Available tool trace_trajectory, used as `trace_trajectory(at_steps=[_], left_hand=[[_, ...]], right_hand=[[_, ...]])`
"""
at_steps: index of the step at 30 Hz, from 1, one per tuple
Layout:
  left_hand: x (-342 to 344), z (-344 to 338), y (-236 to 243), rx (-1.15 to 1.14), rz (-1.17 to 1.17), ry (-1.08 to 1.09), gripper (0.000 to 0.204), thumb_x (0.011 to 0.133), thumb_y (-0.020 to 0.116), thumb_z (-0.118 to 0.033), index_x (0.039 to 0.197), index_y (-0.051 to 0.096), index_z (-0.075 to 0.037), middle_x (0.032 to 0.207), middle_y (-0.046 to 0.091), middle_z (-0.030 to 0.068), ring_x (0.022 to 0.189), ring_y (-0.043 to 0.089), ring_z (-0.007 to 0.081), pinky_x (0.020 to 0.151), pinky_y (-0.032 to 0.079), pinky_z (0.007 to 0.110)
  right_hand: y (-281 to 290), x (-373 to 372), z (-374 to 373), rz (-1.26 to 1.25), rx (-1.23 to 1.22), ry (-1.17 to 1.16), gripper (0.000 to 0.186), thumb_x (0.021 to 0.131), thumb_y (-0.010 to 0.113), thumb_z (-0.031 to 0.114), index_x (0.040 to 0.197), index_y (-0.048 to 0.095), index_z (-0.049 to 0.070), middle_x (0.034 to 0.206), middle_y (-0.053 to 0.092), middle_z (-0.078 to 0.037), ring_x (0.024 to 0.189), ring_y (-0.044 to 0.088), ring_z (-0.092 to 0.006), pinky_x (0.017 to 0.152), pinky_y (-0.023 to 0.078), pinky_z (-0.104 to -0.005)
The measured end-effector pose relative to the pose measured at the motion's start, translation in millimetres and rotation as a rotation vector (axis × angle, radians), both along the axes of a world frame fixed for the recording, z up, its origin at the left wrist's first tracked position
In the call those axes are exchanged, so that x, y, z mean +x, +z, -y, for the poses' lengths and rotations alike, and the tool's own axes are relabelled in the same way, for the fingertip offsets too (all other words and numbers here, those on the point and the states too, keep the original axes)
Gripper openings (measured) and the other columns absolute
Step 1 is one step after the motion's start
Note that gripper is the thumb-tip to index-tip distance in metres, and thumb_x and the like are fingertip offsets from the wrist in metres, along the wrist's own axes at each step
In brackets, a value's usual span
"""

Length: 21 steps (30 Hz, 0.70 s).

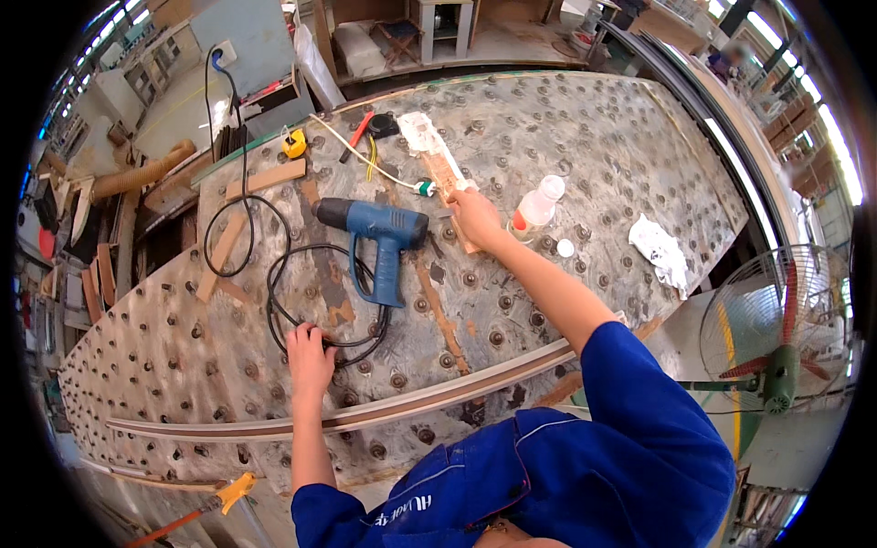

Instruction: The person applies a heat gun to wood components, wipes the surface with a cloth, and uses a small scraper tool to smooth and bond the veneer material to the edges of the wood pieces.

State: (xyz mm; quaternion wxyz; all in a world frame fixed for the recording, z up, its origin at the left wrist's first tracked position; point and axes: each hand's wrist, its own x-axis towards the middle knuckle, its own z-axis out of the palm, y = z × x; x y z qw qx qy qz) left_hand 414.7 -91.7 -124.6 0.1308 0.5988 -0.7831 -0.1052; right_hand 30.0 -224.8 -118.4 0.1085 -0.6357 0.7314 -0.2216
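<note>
My left hand (309, 358) lies with fingers slightly apart at the looped black cord (359, 344) on the perforated metal table (566, 128). My right hand (475, 219) has its fingers closed at the lower part of a white-smeared wooden strip (423, 137); what they grip is partly hidden. Between my hands lies a blue heat gun (385, 242). Just right of my right hand stand a translucent bottle (539, 208) and, lower, a white cap (565, 247). A long narrow edging strip (365, 418) runs along the table's near side.
A crumpled white paper (660, 254), a yellow tape measure (293, 143), a red-handled tool (358, 132) and thin wooden pieces (265, 180) lie on the table. A caged fan (778, 374) stands at the right, an orange-handled clamp (233, 490) at lower left. A person (722, 59) is far back right.
</note>
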Motion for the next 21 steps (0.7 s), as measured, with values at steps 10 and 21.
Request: trace_trajectory(at_steps=[10,21], left_hand=[[6,-26,23,-0.009,-0.054,0.0,0.027,0.078,0.071,-0.015,0.101,0.061,-0.005,0.115,0.055,0.0116,0.111,0.046,0.0326,0.094,0.037,0.044],[-3,-51,39,-0.064,-0.106,0.081,0.022,0.082,0.068,-0.014,0.1,0.061,-0.005,0.115,0.056,0.009,0.11,0.046,0.0306,0.093,0.038,0.043]], right_hand=[[-18,-17,32,-0.189,0.111,0.094,0.025,0.074,0.071,0.017,0.098,0.062,0.016,0.102,0.059,-0.012,0.105,0.056,-0.0308,0.081,0.049,-0.045],[-9,-17,44,-0.238,0.31,0.04,0.028,0.072,0.077,0.022,0.095,0.067,0.009,0.103,0.067,-0.015,0.098,0.064,-0.0321,0.077,0.052,-0.0447]])
